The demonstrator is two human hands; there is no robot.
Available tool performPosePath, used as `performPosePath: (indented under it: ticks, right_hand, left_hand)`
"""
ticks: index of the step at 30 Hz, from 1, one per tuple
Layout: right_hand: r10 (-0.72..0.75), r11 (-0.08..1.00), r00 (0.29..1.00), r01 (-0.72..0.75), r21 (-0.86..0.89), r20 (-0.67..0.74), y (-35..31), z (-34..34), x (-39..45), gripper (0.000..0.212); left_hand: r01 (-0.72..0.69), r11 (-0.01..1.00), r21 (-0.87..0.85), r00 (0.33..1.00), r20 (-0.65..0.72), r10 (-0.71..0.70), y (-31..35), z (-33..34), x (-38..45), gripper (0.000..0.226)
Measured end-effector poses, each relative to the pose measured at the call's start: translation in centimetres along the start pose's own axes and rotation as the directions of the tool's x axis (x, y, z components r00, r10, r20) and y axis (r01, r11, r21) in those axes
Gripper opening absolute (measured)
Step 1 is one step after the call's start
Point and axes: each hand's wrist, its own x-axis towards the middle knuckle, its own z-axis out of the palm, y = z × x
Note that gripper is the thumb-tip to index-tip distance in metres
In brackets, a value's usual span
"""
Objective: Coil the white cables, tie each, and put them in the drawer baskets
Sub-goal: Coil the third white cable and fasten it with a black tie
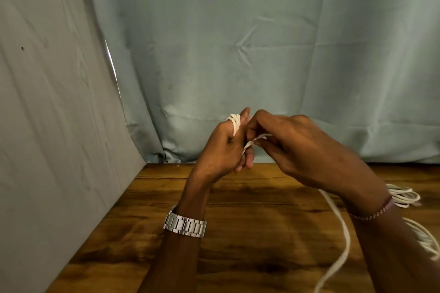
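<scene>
My left hand (222,147) is raised above the wooden table (250,233), with several turns of a white cable (235,123) wound round its fingers. My right hand (290,147) is close beside it and pinches a strand of the same cable just right of the coil. The free end of the cable (342,240) trails down under my right forearm, across the table and off the near edge. No drawer or basket is in view.
More white cables (404,196) lie in loops on the table at the right, partly hidden by my right forearm. A pale blue-green cloth (262,54) hangs behind the table and along its left side.
</scene>
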Motion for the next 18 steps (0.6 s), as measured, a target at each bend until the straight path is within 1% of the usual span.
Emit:
performPosePath:
  ticks: [2,3,5,7,9,10,12,13,15,16,18]
  right_hand:
    - [-0.025,0.993,0.997,0.016,-0.118,-0.078,0.7,0.6,0.2,0.028]
    - [-0.045,0.987,0.990,0.023,-0.157,-0.137,1.0,0.7,0.3,0.024]
    - [-0.092,0.971,0.952,0.020,-0.237,-0.293,1.7,0.5,0.2,0.015]
    - [-0.118,0.951,0.908,-0.013,-0.309,-0.402,2.3,0.3,0.1,0.018]
    - [-0.132,0.944,0.879,-0.030,-0.328,-0.459,2.7,0.8,0.0,0.019]
    - [-0.135,0.938,0.869,-0.042,-0.344,-0.475,2.9,1.2,0.0,0.018]
    - [-0.135,0.913,0.858,-0.087,-0.400,-0.495,3.5,2.1,0.2,0.015]
    - [-0.131,0.900,0.856,-0.109,-0.421,-0.501,3.7,2.4,0.2,0.015]
    - [-0.098,0.896,0.850,-0.151,-0.417,-0.518,4.2,3.3,0.3,0.019]
    - [-0.073,0.902,0.847,-0.170,-0.398,-0.527,4.3,3.8,0.3,0.022]
    - [-0.015,0.924,0.850,-0.189,-0.332,-0.526,4.4,4.7,0.5,0.026]
  left_hand:
    - [0.019,0.997,-0.077,1.000,-0.005,-0.019,0.6,0.2,-0.4,0.052]
    - [0.034,0.993,-0.113,0.999,0.005,-0.033,0.8,0.1,-0.5,0.056]
    - [0.085,0.984,-0.156,0.996,0.045,-0.079,1.0,-0.1,-0.6,0.065]
    - [0.120,0.984,-0.133,0.991,0.074,-0.111,0.9,-0.3,-0.6,0.077]
    - [0.145,0.984,-0.104,0.986,0.095,-0.135,1.1,-0.3,-0.7,0.087]
    - [0.158,0.981,-0.110,0.984,0.104,-0.146,1.2,-0.2,-0.7,0.087]
    - [0.214,0.958,-0.191,0.969,0.165,-0.184,1.2,-0.4,-0.6,0.081]
    - [0.262,0.929,-0.263,0.954,0.219,-0.206,1.4,-0.4,-0.6,0.077]
    - [0.329,0.861,-0.387,0.924,0.321,-0.209,1.5,-0.5,-0.6,0.071]
    - [0.331,0.852,-0.405,0.920,0.338,-0.197,1.5,-0.5,-0.6,0.067]
    - [0.296,0.868,-0.398,0.932,0.320,-0.171,1.5,-0.6,-0.7,0.055]
